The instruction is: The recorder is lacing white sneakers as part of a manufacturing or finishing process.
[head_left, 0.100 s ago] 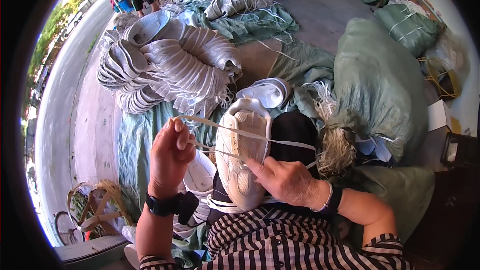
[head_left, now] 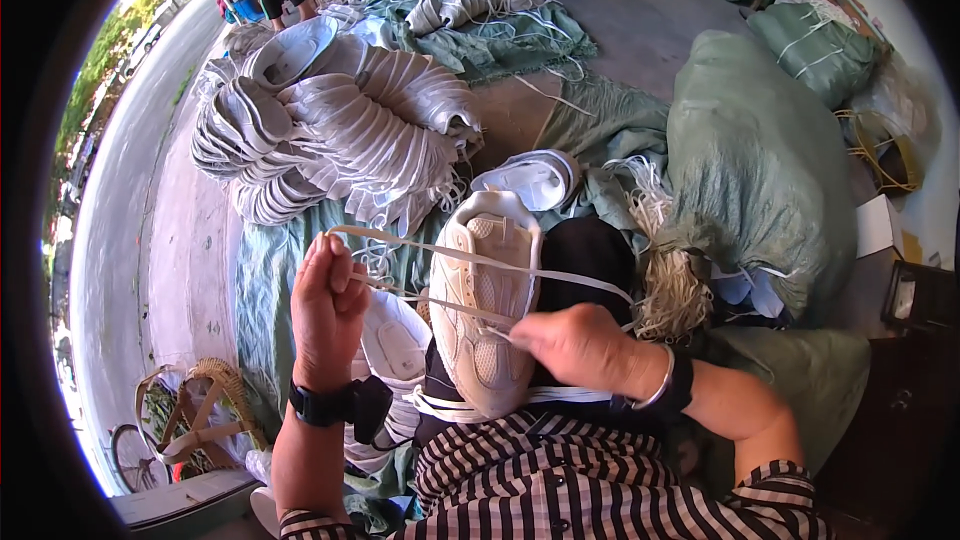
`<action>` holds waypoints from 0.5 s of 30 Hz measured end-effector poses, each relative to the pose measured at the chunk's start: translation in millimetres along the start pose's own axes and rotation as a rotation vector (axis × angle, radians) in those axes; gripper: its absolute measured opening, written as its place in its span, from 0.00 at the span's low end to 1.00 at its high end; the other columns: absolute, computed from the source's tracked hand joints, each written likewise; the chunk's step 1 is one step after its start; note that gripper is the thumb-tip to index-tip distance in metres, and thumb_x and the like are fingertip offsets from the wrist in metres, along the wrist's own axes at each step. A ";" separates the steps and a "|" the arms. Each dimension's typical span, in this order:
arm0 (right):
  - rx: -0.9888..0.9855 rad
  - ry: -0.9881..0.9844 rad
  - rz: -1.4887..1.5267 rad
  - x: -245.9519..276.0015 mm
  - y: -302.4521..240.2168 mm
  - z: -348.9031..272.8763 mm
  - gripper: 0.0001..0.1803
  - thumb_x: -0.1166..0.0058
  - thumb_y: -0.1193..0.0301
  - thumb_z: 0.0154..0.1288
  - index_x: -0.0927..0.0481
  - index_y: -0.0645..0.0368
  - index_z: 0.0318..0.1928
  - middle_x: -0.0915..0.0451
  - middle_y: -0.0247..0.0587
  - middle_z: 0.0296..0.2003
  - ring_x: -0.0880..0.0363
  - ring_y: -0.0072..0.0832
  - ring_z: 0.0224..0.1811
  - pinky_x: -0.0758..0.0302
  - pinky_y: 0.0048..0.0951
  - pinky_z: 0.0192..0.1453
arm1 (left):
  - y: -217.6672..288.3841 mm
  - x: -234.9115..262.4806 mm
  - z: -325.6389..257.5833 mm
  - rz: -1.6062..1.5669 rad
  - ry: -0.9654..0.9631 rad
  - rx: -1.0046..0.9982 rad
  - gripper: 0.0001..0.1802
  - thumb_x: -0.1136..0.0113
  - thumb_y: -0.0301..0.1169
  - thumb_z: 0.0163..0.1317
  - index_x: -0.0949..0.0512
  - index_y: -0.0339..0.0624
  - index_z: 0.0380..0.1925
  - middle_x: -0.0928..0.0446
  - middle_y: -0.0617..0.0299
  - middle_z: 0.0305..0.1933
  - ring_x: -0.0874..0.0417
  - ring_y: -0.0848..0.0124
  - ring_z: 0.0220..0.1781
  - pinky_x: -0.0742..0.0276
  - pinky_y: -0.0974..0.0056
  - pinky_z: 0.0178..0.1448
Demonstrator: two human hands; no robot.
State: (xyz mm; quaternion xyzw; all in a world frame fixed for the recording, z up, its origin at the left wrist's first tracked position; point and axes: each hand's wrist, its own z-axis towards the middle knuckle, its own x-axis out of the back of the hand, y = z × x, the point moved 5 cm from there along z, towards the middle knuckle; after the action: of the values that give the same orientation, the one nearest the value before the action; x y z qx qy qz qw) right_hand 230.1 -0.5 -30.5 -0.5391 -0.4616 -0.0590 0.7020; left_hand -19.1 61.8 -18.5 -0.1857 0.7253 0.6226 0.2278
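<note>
The left hand point(head_left: 328, 310) is curling into a closed fist around the white flat lace point(head_left: 420, 250), which is running taut to the right across the shoe. The white mesh sneaker point(head_left: 487, 310) is lying lengthwise on the person's dark lap, toe pointing away, its pale sole edge showing. The right hand point(head_left: 580, 345) is pinching the lace's other run at the shoe's eyelets, fingers closed tight.

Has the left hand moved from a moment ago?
No, hardly at all. The left hand holds the white lace at the same spot beside the shoe and below the stacked soles.
</note>
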 end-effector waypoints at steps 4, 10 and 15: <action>-0.493 -0.314 1.025 -2.1 45.3 -6.5 0.08 0.49 0.71 0.65 0.20 0.61 0.37 0.28 0.23 0.21 0.37 0.10 0.18 0.40 0.13 0.22 | -21.5 37.5 -0.1 -0.060 0.142 0.064 0.06 0.54 0.36 0.70 0.29 0.50 0.35 0.35 0.75 0.22 0.45 0.84 0.18 0.49 0.77 0.20; -0.416 -0.449 0.781 18.5 40.7 -18.2 0.12 0.45 0.65 0.63 0.22 0.62 0.30 0.24 0.31 0.23 0.29 0.12 0.18 0.34 0.13 0.21 | 21.3 72.9 12.5 -0.076 0.305 -0.098 0.08 0.56 0.37 0.70 0.29 0.52 0.32 0.27 0.72 0.28 0.28 0.81 0.31 0.34 0.71 0.38; -0.178 0.215 1.736 77.3 91.4 -59.1 0.07 0.47 0.71 0.60 0.18 0.60 0.33 0.34 0.58 0.61 0.25 0.19 0.27 0.31 0.13 0.23 | 111.2 225.7 18.3 -0.165 0.362 -0.199 0.13 0.59 0.34 0.70 0.33 0.44 0.26 0.34 0.68 0.22 0.34 0.79 0.23 0.36 0.72 0.29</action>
State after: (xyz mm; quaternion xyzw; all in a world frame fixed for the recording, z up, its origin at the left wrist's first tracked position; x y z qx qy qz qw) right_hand 361.5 21.3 -39.3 -0.7440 0.1862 0.4095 0.4941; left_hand -265.4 100.5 -56.5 -0.3746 0.6715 0.6270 0.1248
